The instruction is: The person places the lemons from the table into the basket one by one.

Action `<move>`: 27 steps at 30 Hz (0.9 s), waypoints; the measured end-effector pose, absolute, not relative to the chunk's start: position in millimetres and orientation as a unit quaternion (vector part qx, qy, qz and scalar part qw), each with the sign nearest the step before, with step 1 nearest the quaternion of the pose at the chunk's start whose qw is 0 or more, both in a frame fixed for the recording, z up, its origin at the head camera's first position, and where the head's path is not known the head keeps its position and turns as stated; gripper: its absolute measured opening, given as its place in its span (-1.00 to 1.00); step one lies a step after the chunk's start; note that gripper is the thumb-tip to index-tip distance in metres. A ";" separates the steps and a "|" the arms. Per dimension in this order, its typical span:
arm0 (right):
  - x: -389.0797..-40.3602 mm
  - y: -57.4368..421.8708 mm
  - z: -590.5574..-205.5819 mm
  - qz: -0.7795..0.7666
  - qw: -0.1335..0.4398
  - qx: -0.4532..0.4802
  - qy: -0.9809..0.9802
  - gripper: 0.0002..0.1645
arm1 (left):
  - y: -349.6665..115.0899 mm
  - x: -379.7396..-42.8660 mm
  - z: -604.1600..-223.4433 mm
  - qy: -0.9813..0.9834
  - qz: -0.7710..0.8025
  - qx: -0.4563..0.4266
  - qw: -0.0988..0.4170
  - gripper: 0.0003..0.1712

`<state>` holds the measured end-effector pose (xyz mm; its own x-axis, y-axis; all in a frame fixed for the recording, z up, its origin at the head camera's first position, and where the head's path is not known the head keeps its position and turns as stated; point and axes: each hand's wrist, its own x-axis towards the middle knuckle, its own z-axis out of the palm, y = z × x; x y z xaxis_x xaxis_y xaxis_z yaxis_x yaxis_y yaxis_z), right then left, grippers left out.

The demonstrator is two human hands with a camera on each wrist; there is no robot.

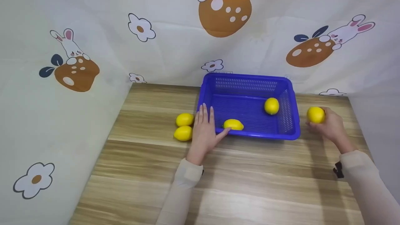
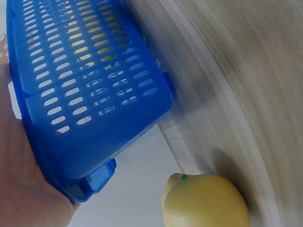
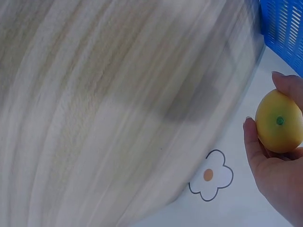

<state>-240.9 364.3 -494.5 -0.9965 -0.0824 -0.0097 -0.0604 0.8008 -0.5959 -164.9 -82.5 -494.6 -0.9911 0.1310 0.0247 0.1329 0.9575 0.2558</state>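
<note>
My right hand (image 1: 332, 126) grips a yellow lemon (image 1: 315, 115) over the table, to the right of a blue plastic basket (image 1: 259, 136). In the right wrist view, thumb and fingers wrap the lemon (image 3: 279, 122), its green stem end showing. My left hand (image 1: 204, 134) rests on the basket's front left corner, fingers straight and the thumb spread along the front rim. Inside the basket, one lemon (image 1: 272, 106) is by the right wall and another lemon (image 1: 233, 124) by the front wall. Left of the basket, two lemons (image 1: 184, 120) lie side by side near the left hand.
The wood-patterned table (image 1: 150, 156) carries everything. A pale cloth (image 1: 175, 47) printed with rabbits and flowers hangs behind the table and along its sides. The basket stands near the table's back edge, its slotted wall (image 2: 71, 94) filling much of the left wrist view.
</note>
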 end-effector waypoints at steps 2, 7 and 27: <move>-240.9 363.9 -492.7 -0.310 0.015 -0.040 0.950 -0.04 | -82.3 -164.9 -494.4 -0.989 -0.131 -0.065 0.001 0.24; -239.7 363.3 -488.8 -0.306 0.015 -0.044 0.951 -0.03 | -81.5 -165.0 -494.0 -0.990 -0.128 -0.058 -0.011 0.26; -235.4 350.8 -464.8 -0.296 0.005 -0.063 0.953 0.00 | -75.9 -165.7 -492.4 -0.990 -0.141 -0.019 -0.010 0.44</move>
